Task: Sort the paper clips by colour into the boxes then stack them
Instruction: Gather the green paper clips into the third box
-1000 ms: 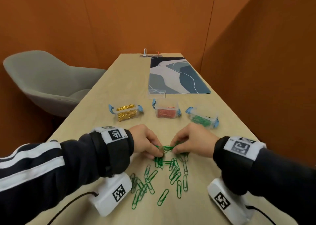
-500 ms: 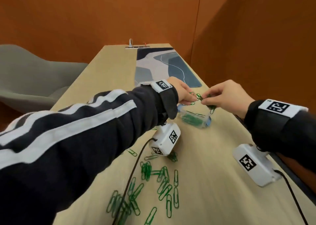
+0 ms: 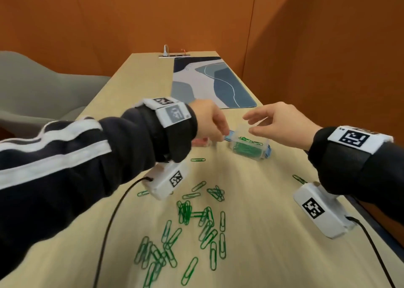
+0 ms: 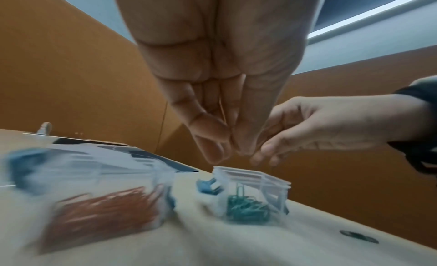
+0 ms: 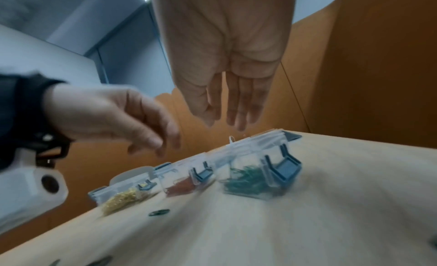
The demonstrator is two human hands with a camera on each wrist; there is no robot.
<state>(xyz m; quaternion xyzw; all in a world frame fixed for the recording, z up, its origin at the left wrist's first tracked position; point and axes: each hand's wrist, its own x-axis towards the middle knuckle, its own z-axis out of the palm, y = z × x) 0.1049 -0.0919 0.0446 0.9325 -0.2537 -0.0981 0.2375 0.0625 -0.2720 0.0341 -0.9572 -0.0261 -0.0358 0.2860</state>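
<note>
A clear plastic box of gold paper clips (image 5: pixel 123 195) stands leftmost on the pale wooden desk (image 3: pixel 262 222), then a clear box of red clips (image 4: pixel 104 212). The left hand (image 3: pixel 209 121) hovers above, fingertips loosely bunched, holding nothing. Loose green paper clips (image 3: pixel 196 228) lie scattered nearer. The clear box of green clips (image 3: pixel 249 145) sits just under the right hand (image 3: pixel 282 126), whose relaxed fingers are spread and empty.
</note>
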